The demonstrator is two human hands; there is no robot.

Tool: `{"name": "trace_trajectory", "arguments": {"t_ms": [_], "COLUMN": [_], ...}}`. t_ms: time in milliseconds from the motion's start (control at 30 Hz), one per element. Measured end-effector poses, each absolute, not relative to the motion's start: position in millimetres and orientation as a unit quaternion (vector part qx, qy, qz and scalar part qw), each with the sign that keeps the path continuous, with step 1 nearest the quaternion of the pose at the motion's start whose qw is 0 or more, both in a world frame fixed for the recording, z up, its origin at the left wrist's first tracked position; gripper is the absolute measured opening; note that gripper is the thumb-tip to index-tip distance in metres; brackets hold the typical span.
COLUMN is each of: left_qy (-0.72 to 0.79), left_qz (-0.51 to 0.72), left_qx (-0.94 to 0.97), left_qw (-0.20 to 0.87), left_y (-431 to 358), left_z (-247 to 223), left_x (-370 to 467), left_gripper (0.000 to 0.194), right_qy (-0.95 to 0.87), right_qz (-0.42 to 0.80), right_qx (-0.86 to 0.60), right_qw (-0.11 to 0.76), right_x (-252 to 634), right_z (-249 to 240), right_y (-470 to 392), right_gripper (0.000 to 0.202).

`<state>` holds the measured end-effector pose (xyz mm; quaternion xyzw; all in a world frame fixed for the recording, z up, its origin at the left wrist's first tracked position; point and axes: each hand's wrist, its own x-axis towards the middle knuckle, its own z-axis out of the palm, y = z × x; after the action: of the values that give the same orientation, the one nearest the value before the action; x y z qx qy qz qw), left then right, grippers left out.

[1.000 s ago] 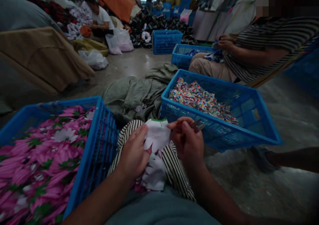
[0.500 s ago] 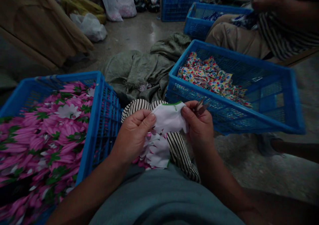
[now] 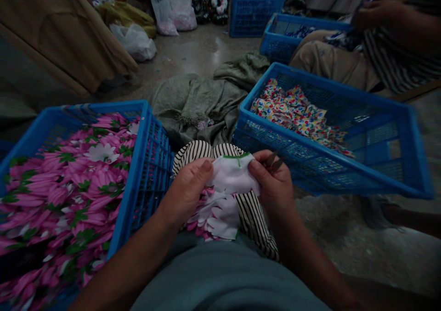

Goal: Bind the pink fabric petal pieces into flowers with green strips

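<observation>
Clock directions are taken from the held piece, 12 straight ahead. Nearest, at 6 o'clock, a stack of petal-edged pieces (image 3: 220,214) lies on the striped trousers (image 3: 253,214), petal tips towards 9 and a green edge towards 5. Just above it is the white fabric piece (image 3: 234,175), stretched between the two hands over the lap. The left hand (image 3: 189,182) pinches its 9 o'clock end between thumb and fingers; the right hand (image 3: 275,178) pinches the 3 o'clock end and also clasps a small metal tool (image 3: 274,159), its blades jutting towards 1. The piece's green-stitched edge faces 12, and its long axis runs roughly 9 to 3, the right end slightly lower; its lower edge is blurred.

At 9, the wall of the left crate (image 3: 155,159), heaped with pink pieces (image 3: 69,191), limits room beside the left forearm. At 2, the near wall of the right crate (image 3: 310,159), holding patterned pieces (image 3: 296,111), stands close beyond the right hand. Bare floor (image 3: 330,228) gives room at 4. Crumpled grey-green cloth (image 3: 196,97) fills the gap at 11 to 12, and farther off stand a blue crate (image 3: 257,14) at 12 and pale bags (image 3: 179,8) at 11
</observation>
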<state>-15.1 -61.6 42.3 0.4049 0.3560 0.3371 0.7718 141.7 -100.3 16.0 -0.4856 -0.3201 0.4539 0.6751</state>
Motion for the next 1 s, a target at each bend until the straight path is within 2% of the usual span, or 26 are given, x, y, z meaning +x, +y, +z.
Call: {"name": "trace_trajectory", "arguments": {"t_ms": [67,167,467,533,600,700,867,1000], "left_qy": [0.364,0.407,0.414,0.414,0.414,0.43,0.42,0.397], "left_qz": [0.326,0.347,0.383,0.363,0.334,0.311,0.391,0.426], "left_qx": [0.401,0.389,0.429,0.445,0.468,0.495,0.36,0.326], "left_qw": [0.775,0.75,0.706,0.706,0.706,0.688,0.736,0.745], "left_y": [-59.8,-58.4,-54.8,-53.0,-51.7,-49.2,-39.2,-33.4], "left_z": [42.9,41.3,33.6,36.6,40.0,41.5,33.6,27.7], "left_x": [-13.9,-11.8,-11.6,-12.2,-12.4,-11.0,-4.5,0.3], "left_gripper": [0.033,0.02,0.012,0.015,0.026,0.02,0.02,0.026], "right_qy": [-0.336,-0.35,-0.332,-0.337,-0.349,-0.332,-0.272,-0.263], "right_qz": [0.465,0.473,0.503,0.502,0.504,0.539,0.646,0.654], "right_qx": [-0.493,-0.502,-0.498,-0.502,-0.505,-0.485,-0.392,-0.368], "right_qw": [0.654,0.634,0.624,0.618,0.608,0.603,0.595,0.606], "right_x": [140.9,140.1,139.8,138.8,137.4,135.6,134.3,127.9], "right_z": [14.7,11.1,3.7,5.8,8.2,11.3,10.7,6.4], "right_y": [-101.2,-100.4,-95.1,-93.8,-91.4,-85.6,-76.1,-73.4], "right_gripper": [0.012,0.015,0.017,0.017,0.017,0.019,0.033,0.033]}}
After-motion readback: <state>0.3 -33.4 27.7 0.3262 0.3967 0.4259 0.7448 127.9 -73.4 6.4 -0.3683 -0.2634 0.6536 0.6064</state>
